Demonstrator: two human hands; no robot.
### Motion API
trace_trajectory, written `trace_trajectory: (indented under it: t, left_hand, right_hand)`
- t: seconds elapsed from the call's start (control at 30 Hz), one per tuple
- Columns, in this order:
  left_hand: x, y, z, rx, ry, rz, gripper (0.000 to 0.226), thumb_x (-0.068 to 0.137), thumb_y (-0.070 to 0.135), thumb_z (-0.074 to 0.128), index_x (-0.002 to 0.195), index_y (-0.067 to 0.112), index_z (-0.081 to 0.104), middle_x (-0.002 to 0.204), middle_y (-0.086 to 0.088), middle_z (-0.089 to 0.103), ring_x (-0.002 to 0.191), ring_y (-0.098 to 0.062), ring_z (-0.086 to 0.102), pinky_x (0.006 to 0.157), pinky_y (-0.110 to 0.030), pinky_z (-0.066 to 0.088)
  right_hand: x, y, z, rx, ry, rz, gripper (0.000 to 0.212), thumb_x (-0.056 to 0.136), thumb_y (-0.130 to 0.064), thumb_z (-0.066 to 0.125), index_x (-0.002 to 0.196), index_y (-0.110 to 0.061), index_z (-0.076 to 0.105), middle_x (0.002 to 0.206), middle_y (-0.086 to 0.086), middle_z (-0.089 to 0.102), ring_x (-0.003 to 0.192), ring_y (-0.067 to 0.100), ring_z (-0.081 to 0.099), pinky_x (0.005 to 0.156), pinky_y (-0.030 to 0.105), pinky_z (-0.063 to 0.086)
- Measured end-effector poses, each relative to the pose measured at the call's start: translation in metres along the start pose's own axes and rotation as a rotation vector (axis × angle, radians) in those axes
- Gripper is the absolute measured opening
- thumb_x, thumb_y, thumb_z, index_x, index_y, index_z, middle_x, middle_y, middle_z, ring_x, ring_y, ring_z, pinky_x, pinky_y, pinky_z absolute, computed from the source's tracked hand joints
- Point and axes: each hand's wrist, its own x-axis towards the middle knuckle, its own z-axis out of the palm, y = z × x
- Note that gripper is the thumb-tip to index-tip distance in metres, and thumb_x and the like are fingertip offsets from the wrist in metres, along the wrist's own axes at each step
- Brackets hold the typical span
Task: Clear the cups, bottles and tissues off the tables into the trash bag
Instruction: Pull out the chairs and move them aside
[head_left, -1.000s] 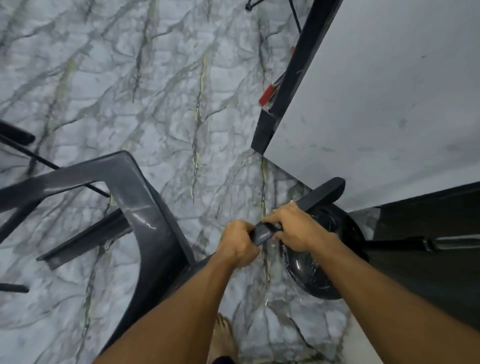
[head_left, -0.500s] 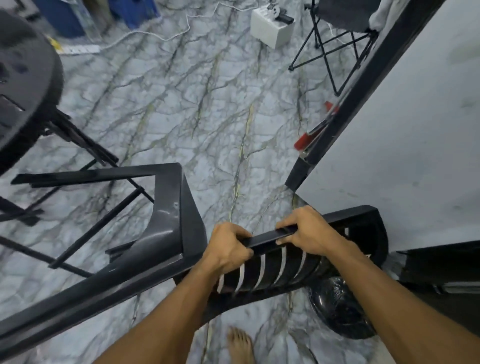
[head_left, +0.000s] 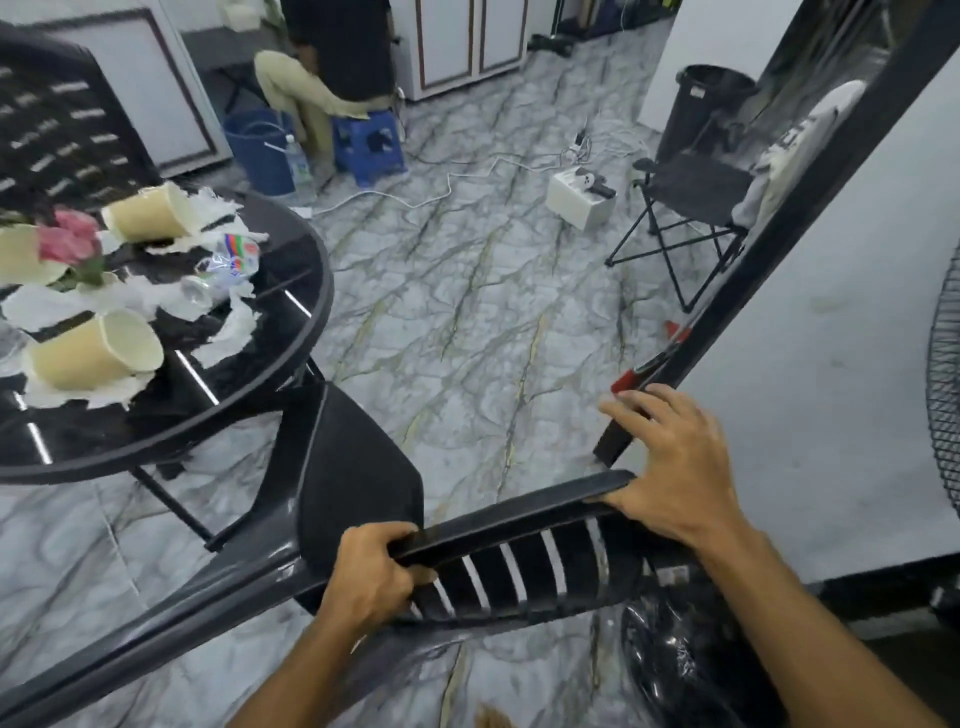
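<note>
A round black table (head_left: 323, 291) at the left carries paper cups lying on their sides (head_left: 98, 351) (head_left: 148, 210), torn white tissues (head_left: 228, 332), a crushed clear plastic bottle (head_left: 228, 262) and a pink flower (head_left: 70, 239). A black plastic chair (head_left: 519, 519) stands tilted in front of me. My left hand (head_left: 371, 577) grips the slatted backrest's top rail. At the rail's right end my right hand (head_left: 670, 467) rests with its fingers spread straight. A black trash bag (head_left: 670, 649) lies on the floor at the lower right, partly behind the chair.
A black frame (head_left: 779, 249) leans along the white wall on the right, with a fan (head_left: 945, 374) at the edge. Farther off stand a folding chair (head_left: 691, 192), a black bin (head_left: 706, 104), a white box (head_left: 576, 200) with cables, and a person (head_left: 332, 67) seated on a blue stool.
The view has lifted from the floor, bringing the littered table and room into sight. The chair back has turned more upright. My right hand has loosened from its grip to straight fingers.
</note>
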Motion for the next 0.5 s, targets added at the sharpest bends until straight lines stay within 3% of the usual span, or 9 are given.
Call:
trace_trajectory:
  t: [0.03, 0.07, 0.13, 0.17, 0.2, 0.27, 0.37, 0.43, 0.5]
  left_hand:
    - [-0.009, -0.009, -0.007, 0.017, -0.010, -0.028, 0.027, 0.052, 0.021, 0.089, 0.065, 0.020, 0.065, 0.058, -0.002, 0.059, 0.054, -0.010, 0.054, 0.056, -0.030, 0.048]
    - [-0.018, -0.017, -0.012, 0.039, -0.028, -0.046, 0.028, 0.050, 0.022, 0.087, 0.068, 0.019, 0.065, 0.061, -0.003, 0.060, 0.055, -0.010, 0.053, 0.057, -0.029, 0.049]
    - [-0.034, -0.031, -0.019, 0.080, -0.060, -0.073, 0.028, 0.049, 0.021, 0.083, 0.070, 0.021, 0.065, 0.061, -0.002, 0.060, 0.055, -0.011, 0.053, 0.057, -0.027, 0.050]
    - [-0.041, -0.034, -0.022, 0.097, -0.069, -0.076, 0.027, 0.049, 0.020, 0.081, 0.070, 0.022, 0.064, 0.059, -0.001, 0.058, 0.054, -0.011, 0.054, 0.056, -0.026, 0.049]
    - [-0.046, -0.036, -0.026, 0.118, -0.079, -0.065, 0.025, 0.050, 0.020, 0.078, 0.068, 0.021, 0.062, 0.056, 0.001, 0.055, 0.054, -0.011, 0.053, 0.055, -0.025, 0.047]
    - [-0.054, -0.035, -0.031, 0.167, -0.118, -0.027, 0.021, 0.052, 0.021, 0.075, 0.062, 0.021, 0.056, 0.054, 0.004, 0.053, 0.057, -0.013, 0.054, 0.055, -0.024, 0.043]
    - [-0.064, -0.018, -0.037, 0.183, -0.074, 0.025, 0.017, 0.059, 0.022, 0.072, 0.065, 0.019, 0.056, 0.061, 0.005, 0.057, 0.067, -0.019, 0.056, 0.058, -0.030, 0.045]
    - [-0.070, -0.003, -0.044, 0.195, 0.000, 0.071, 0.016, 0.062, 0.021, 0.070, 0.069, 0.019, 0.056, 0.064, 0.004, 0.058, 0.067, -0.019, 0.055, 0.062, -0.039, 0.049]
    - [-0.076, 0.009, -0.057, 0.175, 0.059, 0.089, 0.021, 0.063, 0.018, 0.069, 0.066, 0.023, 0.049, 0.064, 0.005, 0.056, 0.066, -0.018, 0.055, 0.061, -0.040, 0.049]
  right_hand:
    - [-0.010, 0.000, -0.008, 0.113, -0.109, 0.081, 0.095, 0.042, -0.075, 0.076, 0.126, -0.035, 0.059, 0.126, -0.014, 0.056, 0.120, 0.010, 0.048, 0.103, 0.041, 0.042]
    - [-0.019, -0.005, -0.013, 0.274, -0.276, 0.158, 0.089, 0.042, -0.069, 0.083, 0.121, -0.036, 0.062, 0.120, -0.018, 0.058, 0.113, 0.002, 0.051, 0.100, 0.034, 0.044]
    - [-0.044, -0.030, -0.011, 0.432, -0.582, 0.187, 0.027, 0.059, -0.030, 0.086, 0.081, -0.028, 0.071, 0.077, -0.016, 0.063, 0.076, -0.003, 0.057, 0.073, 0.033, 0.051]
    - [-0.056, -0.041, -0.007, 0.414, -0.607, 0.163, 0.007, 0.066, -0.015, 0.071, 0.067, -0.020, 0.065, 0.058, -0.010, 0.055, 0.060, 0.001, 0.052, 0.058, 0.037, 0.046]
    - [-0.065, -0.049, -0.004, 0.392, -0.590, 0.136, 0.005, 0.067, -0.011, 0.057, 0.065, -0.014, 0.060, 0.052, -0.004, 0.049, 0.053, 0.004, 0.048, 0.052, 0.035, 0.039]
    - [-0.076, -0.057, -0.004, 0.381, -0.511, 0.096, 0.010, 0.069, -0.009, 0.051, 0.067, -0.015, 0.059, 0.054, 0.001, 0.051, 0.051, 0.006, 0.046, 0.050, 0.032, 0.034]
    - [-0.074, -0.061, -0.025, 0.449, -0.312, 0.097, 0.025, 0.072, -0.005, 0.060, 0.059, -0.025, 0.061, 0.050, -0.006, 0.051, 0.049, 0.008, 0.047, 0.050, 0.027, 0.040]
    - [-0.065, -0.075, -0.048, 0.509, -0.175, 0.096, 0.021, 0.075, 0.000, 0.069, 0.068, -0.019, 0.072, 0.057, -0.007, 0.064, 0.055, 0.009, 0.060, 0.056, 0.028, 0.050]
    - [-0.050, -0.099, -0.074, 0.558, -0.117, 0.036, 0.015, 0.077, 0.002, 0.070, 0.069, -0.010, 0.073, 0.055, -0.005, 0.063, 0.052, 0.006, 0.057, 0.051, 0.022, 0.047]
